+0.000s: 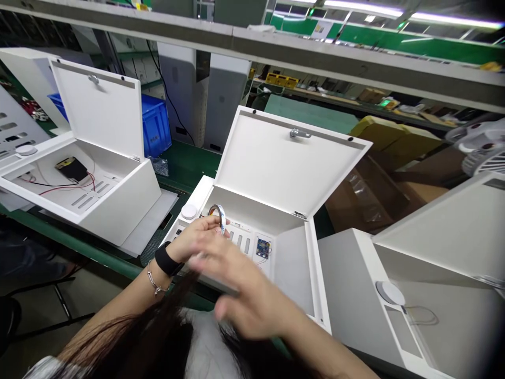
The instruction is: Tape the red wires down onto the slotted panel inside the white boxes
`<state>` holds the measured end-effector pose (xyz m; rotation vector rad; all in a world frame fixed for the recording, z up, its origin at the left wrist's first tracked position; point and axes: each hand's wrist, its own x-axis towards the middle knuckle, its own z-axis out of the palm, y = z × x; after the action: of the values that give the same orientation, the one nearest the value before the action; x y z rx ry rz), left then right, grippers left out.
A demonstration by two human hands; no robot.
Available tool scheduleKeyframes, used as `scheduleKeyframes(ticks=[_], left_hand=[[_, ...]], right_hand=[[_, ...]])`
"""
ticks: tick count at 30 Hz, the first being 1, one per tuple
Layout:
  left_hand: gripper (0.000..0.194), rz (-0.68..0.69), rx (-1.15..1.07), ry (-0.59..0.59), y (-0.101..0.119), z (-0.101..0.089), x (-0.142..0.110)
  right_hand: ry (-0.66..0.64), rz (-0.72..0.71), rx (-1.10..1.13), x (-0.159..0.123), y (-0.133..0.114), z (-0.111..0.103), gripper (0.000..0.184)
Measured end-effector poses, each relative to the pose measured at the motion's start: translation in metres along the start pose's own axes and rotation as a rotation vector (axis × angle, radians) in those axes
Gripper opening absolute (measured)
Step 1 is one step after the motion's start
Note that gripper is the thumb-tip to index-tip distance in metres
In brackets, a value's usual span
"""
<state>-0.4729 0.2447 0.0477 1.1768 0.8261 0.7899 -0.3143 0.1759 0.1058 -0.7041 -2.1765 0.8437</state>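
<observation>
A narrow coil of white strip (217, 218), wound into an open ring with a flash of orange inside, sits upright in the person's left hand (193, 237). The left fingers (211, 223) are curled around its lower edge, gripping it above the near-left part of a white metal box (294, 268). Its hinged lid (284, 163) stands open. The right hand (246, 297) is blurred just below the left, its fingers (232, 310) spread and apparently holding nothing, not clearly touching the coil.

Inside the box, a small blue circuit board (262, 248) lies beside a row of slots, just right of the coil. A round white puck (188, 211) sits on the box's ledge, just left of it. A similar open box (118, 205), with a black module (71, 169) and red and black wires, stands on the green-edged surface (79, 252) to the left.
</observation>
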Motion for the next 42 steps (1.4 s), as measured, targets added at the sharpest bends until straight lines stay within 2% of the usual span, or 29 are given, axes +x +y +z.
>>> scheduleKeyframes(ticks=[2,4,6,8,10,11,13,15,17,19,21,23,25,32,36,39,42], left_hand=[[0.035,-0.017,-0.088,0.027,0.003,-0.001,0.001],[0.041,-0.013,-0.162,0.064,0.007,-0.002,0.001],[0.042,-0.004,-0.245,0.099,0.015,-0.002,0.0],[0.041,-0.015,-0.342,0.12,0.024,-0.002,-0.004],[0.04,-0.041,-0.429,0.126,0.033,-0.001,-0.009],[0.042,-0.051,-0.453,0.119,0.036,-0.001,-0.011],[0.05,-0.052,-0.448,0.079,0.04,0.002,-0.018],[0.057,-0.027,-0.395,0.015,0.042,0.005,-0.024],[0.061,0.006,-0.307,-0.058,0.043,0.011,-0.031],[0.059,0.032,-0.213,-0.118,0.043,0.017,-0.038],[0.052,0.044,-0.111,-0.14,0.045,0.023,-0.043],[0.044,0.061,0.001,-0.116,0.047,0.027,-0.047],[0.038,0.076,0.097,-0.091,0.049,0.029,-0.05],[0.046,0.11,0.125,-0.023,0.045,0.031,-0.054],[0.034,0.219,0.347,0.116,0.041,0.033,-0.051],[0.028,0.189,0.422,0.184,0.037,0.032,-0.049],[0.028,0.143,0.37,0.207,0.032,0.032,-0.046]], right_hand=[[-0.246,-0.006,0.032,-0.01,-0.01,0.015,0.038],[-0.391,0.095,0.113,-0.019,-0.008,0.026,0.034],[-0.478,0.225,0.207,-0.025,-0.001,0.028,0.033],[-0.486,0.312,0.25,-0.026,0.004,0.02,0.028],[-0.38,0.355,0.236,-0.024,0.004,0.004,0.024],[-0.266,0.369,0.205,-0.022,0.003,-0.005,0.021],[0.043,0.368,0.077,-0.017,0.001,-0.02,0.016],[0.331,0.305,-0.122,-0.012,-0.001,-0.029,0.012],[0.457,0.198,-0.309,-0.007,-0.001,-0.032,0.017],[0.436,0.115,-0.429,-0.002,0.0,-0.031,0.027],[0.35,0.076,-0.501,0.002,0.001,-0.03,0.033],[0.261,0.058,-0.551,0.004,0.002,-0.031,0.036],[0.228,0.03,-0.593,0.003,0.004,-0.032,0.035],[0.367,-0.1,-0.568,-0.008,0.016,-0.032,0.025],[0.488,-0.056,-0.484,-0.006,0.015,-0.027,0.019],[0.553,0.027,-0.44,-0.003,0.012,-0.027,0.014],[0.586,0.071,-0.459,0.0,0.008,-0.029,0.011]])
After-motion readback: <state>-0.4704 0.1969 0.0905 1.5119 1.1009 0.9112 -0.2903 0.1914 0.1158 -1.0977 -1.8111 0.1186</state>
